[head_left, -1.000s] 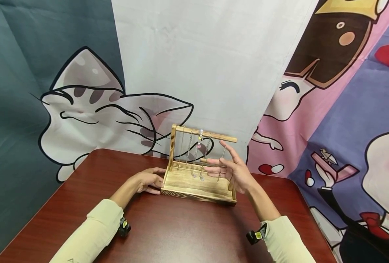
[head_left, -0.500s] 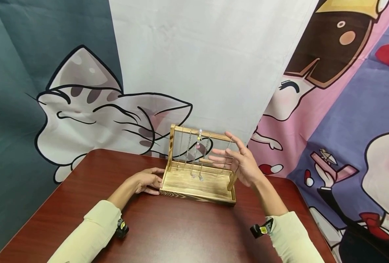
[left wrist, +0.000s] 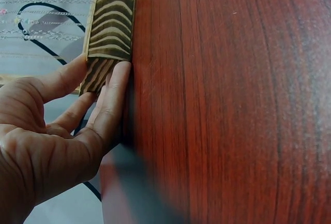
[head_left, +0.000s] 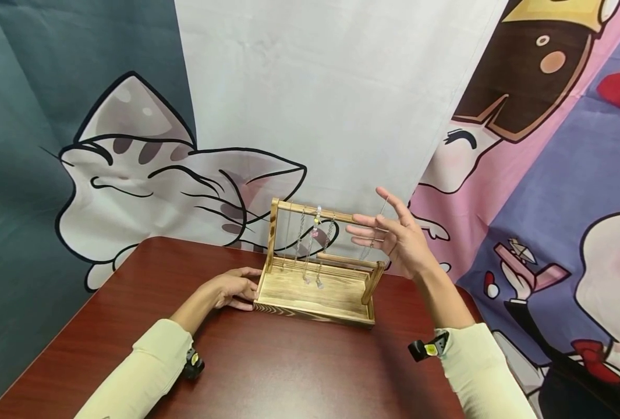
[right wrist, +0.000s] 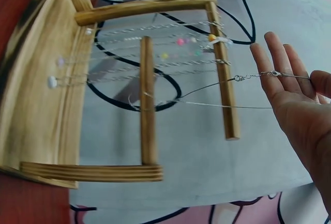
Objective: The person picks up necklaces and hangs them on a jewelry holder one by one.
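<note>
A wooden jewelry stand (head_left: pixel 294 295) with a tray base stands on the table. My left hand (head_left: pixel 234 289) pinches the tray's left end, thumb on one side and fingers on the other, as the left wrist view shows close up. Off the free end of the stand's upper bar (right wrist: pixel 227 97), my right hand (head_left: pixel 408 244) carries a thin silver necklace (right wrist: pixel 239 78). Its loop is spread between thumb and index finger, the fingers fairly straight. The lower strands hang toward the shorter lower bar (right wrist: pixel 148 131). Several chains (head_left: pixel 299 233), some with coloured beads, hang from the upper bar.
The red-brown wooden table (head_left: pixel 299 372) reaches back to a printed cloth backdrop (head_left: pixel 351 105). Small pale pendants (head_left: pixel 320 285) dangle low over the tray. A wrist camera (head_left: pixel 425 350) is strapped at each cuff.
My right hand has moved right and up, drawing the necklace along and past the upper bar's end. My left hand stays on the tray's left end.
</note>
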`<action>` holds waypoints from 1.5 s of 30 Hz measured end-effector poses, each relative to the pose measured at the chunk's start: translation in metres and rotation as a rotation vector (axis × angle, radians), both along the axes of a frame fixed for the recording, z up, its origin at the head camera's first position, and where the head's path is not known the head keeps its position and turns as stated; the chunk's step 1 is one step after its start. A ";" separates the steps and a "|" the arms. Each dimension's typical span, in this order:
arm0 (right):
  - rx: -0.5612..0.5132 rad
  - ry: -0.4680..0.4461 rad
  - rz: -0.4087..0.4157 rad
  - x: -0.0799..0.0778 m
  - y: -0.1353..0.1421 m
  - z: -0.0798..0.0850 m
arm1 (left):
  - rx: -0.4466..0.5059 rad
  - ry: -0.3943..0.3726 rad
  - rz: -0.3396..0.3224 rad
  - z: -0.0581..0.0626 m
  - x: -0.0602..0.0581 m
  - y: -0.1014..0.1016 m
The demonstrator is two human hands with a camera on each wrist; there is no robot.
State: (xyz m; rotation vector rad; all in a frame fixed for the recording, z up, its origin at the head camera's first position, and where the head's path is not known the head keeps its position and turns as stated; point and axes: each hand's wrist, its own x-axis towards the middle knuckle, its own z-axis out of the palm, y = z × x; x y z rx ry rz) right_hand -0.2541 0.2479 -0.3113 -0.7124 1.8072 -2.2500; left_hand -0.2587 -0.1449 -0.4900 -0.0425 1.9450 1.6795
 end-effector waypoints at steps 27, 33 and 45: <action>-0.024 -0.064 -0.089 -0.040 0.019 0.005 | 0.005 0.002 -0.002 0.000 0.000 0.000; 0.006 -0.076 -0.125 -0.045 0.019 0.006 | 0.006 0.001 -0.008 0.000 0.001 0.000; -0.017 -0.071 -0.140 -0.051 0.021 0.024 | 0.001 -0.001 0.004 0.000 0.001 0.000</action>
